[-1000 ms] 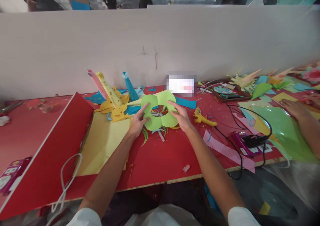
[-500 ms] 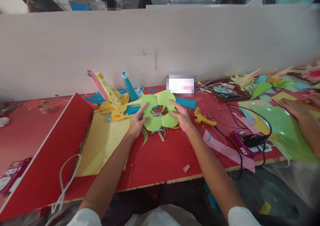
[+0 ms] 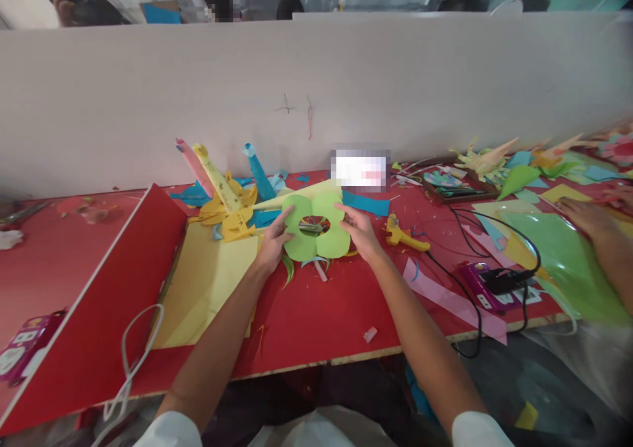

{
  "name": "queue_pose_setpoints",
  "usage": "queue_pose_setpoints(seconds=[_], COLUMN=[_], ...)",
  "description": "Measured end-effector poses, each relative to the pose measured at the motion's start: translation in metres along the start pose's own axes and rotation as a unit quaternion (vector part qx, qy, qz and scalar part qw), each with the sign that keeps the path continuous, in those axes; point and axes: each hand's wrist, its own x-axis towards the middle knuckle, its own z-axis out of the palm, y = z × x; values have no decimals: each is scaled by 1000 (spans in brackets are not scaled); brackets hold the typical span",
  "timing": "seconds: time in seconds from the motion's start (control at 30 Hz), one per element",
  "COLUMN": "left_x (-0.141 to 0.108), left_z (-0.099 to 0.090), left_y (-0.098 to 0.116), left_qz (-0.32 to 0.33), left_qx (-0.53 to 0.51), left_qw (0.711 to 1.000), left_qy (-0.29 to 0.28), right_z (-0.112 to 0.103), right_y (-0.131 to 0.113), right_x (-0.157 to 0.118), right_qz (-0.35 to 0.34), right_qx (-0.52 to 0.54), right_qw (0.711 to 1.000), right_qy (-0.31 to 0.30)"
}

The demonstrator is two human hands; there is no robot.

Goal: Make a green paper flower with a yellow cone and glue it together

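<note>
Between my two hands is a light green paper flower cutout with rounded petals and a hole in its middle, held above the table. My left hand pinches its left edge with thumb and fingers. At the right edge, my right hand grips it the same way. Through the hole I see part of a metal tool, perhaps scissors, lying on the table. Green curved paper scraps lie just below the cutout. Behind it is a pale yellow sheet.
Paper cones, including a blue one, stand at back left beside yellow sheets. A yellow glue gun and its black cable lie right, near a purple power box. A red divider stands left. Another person's hand is far right.
The green flower cutout has tilted and dipped slightly at its top, showing more of the pale yellow sheet behind. Both hands keep their hold; the view has shifted a little.
</note>
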Motion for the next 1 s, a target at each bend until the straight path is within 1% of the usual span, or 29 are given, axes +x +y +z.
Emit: queue_pose_setpoints(seconds=[0.23,0.33,0.43,0.5,0.53,0.57,0.6,0.63,0.67,0.7,0.73,0.77,0.83,0.87,0.9,0.93,0.97,1.0], left_x=[-3,-4,-4,-4,-4,-5,-7,-10,-14,-19,-26,-33,-49,-56,-61,-65,-65,-63], left_z=[3,5,6,4,0,-4,-11,-18,-27,-35,-43,-50,-58,-60,-60,-58,-55,-50], left_y=[6,8,16,26,33,42,52,63,76,89,102,115,137,144,150,152,153,152], left_qz=[5,4,24,44,54,62,71,86,103,121,133,129,99,85,70,56,44,36], left_qx=[-22,-25,-24,-10,7,35,79,138,207,286,373,464,621,673,707,726,733,732], left_qw=[1000,999,999,998,998,997,993,985,971,949,917,876,777,734,704,685,674,670], left_qy=[-18,-22,-31,-39,-41,-43,-49,-53,-58,-54,-41,-15,35,34,5,-35,-79,-115], right_z=[-1,2,4,3,1,-1,-3,-6,-8,-10,-11,-12,-10,-7,-5,-2,0,3], right_y=[-8,-13,-17,-18,-17,-17,-17,-17,-18,-18,-19,-19,-19,-19,-19,-18,-17,-17], right_x=[-3,-4,-5,-6,-6,-6,-7,-8,-9,-11,-13,-15,-18,-19,-20,-20,-20,-20], right_qz=[-4,-24,-41,-43,-52,-67,-85,-100,-109,-110,-106,-101,-91,-88,-84,-81,-80,-80], right_qx=[14,23,18,-35,-86,-153,-230,-308,-379,-438,-482,-513,-553,-566,-574,-578,-579,-577], right_qw=[1000,999,999,998,994,985,969,946,919,892,868,849,821,811,805,802,801,803], right_qy=[8,0,-1,17,30,40,41,31,10,-19,-49,-76,-110,-119,-124,-128,-128,-128])
